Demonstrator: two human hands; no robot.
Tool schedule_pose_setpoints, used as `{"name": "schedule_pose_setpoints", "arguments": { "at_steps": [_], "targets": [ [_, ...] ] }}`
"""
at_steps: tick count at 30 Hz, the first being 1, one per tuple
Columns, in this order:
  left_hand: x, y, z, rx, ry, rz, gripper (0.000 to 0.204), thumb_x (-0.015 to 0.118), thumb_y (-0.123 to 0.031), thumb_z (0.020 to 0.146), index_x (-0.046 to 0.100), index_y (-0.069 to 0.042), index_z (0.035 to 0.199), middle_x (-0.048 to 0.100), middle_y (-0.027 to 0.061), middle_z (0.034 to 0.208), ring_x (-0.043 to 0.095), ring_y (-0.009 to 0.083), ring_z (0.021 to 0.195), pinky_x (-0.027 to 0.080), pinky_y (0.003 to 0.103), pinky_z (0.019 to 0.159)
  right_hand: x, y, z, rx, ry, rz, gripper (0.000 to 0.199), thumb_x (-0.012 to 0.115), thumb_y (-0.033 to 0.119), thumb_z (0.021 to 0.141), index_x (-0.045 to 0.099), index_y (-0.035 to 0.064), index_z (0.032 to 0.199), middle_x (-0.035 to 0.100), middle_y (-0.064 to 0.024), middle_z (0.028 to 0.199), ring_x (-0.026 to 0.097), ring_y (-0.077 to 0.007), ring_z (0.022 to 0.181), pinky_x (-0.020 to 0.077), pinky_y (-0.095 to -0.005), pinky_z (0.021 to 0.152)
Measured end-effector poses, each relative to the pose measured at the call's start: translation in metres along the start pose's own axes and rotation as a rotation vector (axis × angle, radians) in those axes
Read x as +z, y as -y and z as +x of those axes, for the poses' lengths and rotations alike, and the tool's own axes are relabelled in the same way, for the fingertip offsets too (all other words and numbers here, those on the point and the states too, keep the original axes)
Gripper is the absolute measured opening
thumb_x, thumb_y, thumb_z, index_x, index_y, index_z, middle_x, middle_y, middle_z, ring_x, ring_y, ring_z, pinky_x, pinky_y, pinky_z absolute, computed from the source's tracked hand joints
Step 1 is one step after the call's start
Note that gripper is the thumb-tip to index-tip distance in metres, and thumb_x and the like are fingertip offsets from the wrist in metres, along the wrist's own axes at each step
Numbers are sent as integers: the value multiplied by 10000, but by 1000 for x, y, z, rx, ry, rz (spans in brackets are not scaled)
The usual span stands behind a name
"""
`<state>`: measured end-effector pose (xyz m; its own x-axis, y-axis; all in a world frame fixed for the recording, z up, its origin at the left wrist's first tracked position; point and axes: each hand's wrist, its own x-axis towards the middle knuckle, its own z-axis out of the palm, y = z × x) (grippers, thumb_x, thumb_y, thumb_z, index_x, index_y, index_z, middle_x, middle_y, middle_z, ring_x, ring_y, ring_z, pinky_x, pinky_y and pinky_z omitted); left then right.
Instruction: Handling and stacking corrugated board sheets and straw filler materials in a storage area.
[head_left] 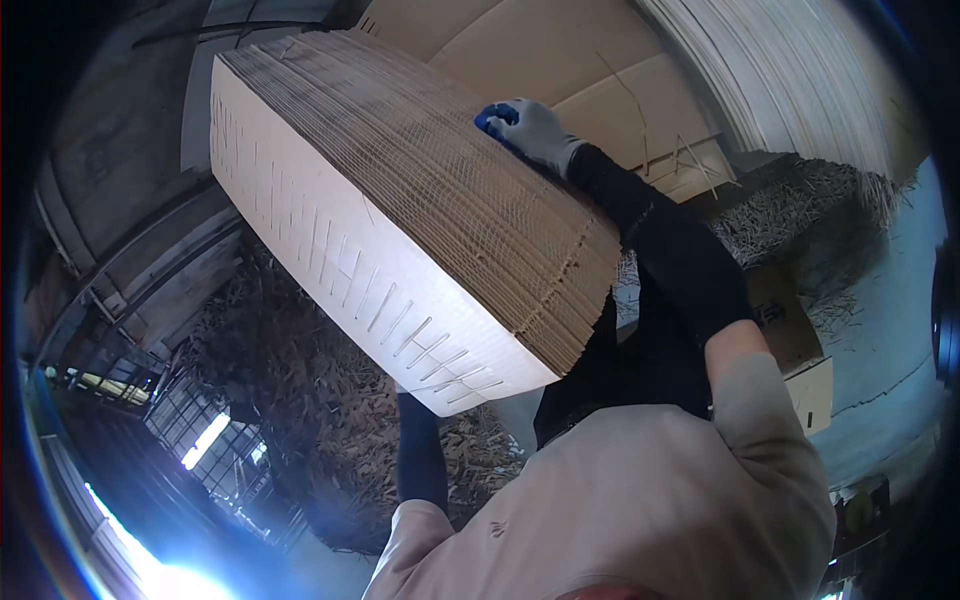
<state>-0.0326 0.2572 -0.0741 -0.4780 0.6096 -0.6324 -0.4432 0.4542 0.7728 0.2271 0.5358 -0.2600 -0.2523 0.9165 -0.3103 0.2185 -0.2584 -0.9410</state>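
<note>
A thick stack of slotted cardboard sheets (420, 170) stretches diagonally before me, with its corrugated edges upward. Its pale outer sheet (330, 250) faces left and has a row of narrow slits. My right hand (530, 132), in a grey glove with blue fingertips, lies against the upper right side of the stack. Its fingers are curled in at the cardboard. My left forearm (422, 455), in a dark sleeve, reaches up under the near end of the stack. The left hand itself is hidden behind the pale sheet.
Cardboard scraps (340, 390) litter the floor at left. Large brown cardboard sheets (560, 50) lie beyond my right hand, beside a tall pile of pale sheets (780, 70). Thin offcut strips (790, 210) are heaped below that pile. Metal rails (150, 260) run along the left.
</note>
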Motion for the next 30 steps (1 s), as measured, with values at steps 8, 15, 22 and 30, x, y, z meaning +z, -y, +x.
{"name": "schedule_pose_setpoints", "arguments": {
  "at_steps": [8, 15, 22, 30],
  "targets": [
    [-32, -108, 27, 519, -129, 569, 505, 424, -364, 1015, 505, 12, 1343, 528, 149, 1375, 523, 273, 1243, 380, 412, 1090, -8, 25, -4, -178, -3, -287, 345, 630, 302, 845, 687, 46, 1069, 690, -172, 1029, 655, -315, 1004, 502, -422, 914],
    [156, -117, 3, 1157, 229, 1293, 588, 593, -218, 919, 408, 60, 1404, 458, 202, 1425, 383, 348, 1362, 256, 448, 1144, -14, -14, -2, 4, -111, 214, 302, 579, 227, 931, 619, -27, 1090, 698, -169, 1034, 701, -258, 898, 559, -362, 810],
    [183, -83, 22, 1375, 403, 1517, 759, 413, -491, 953, 270, 32, 1484, 328, 265, 1492, 296, 429, 1400, 245, 522, 1144, -31, -22, -33, 213, -291, 931, 236, 524, 164, 989, 588, -43, 1083, 664, -97, 961, 686, -199, 730, 568, -301, 622],
    [186, -76, 23, 1383, 404, 1472, 695, 353, -442, 982, 259, 14, 1499, 306, 229, 1523, 282, 376, 1421, 198, 499, 1168, -45, -52, -33, 160, -584, 1224, 208, 552, 189, 982, 636, 1, 1012, 659, -54, 879, 560, -100, 591, 455, -241, 525]
  ]
}}
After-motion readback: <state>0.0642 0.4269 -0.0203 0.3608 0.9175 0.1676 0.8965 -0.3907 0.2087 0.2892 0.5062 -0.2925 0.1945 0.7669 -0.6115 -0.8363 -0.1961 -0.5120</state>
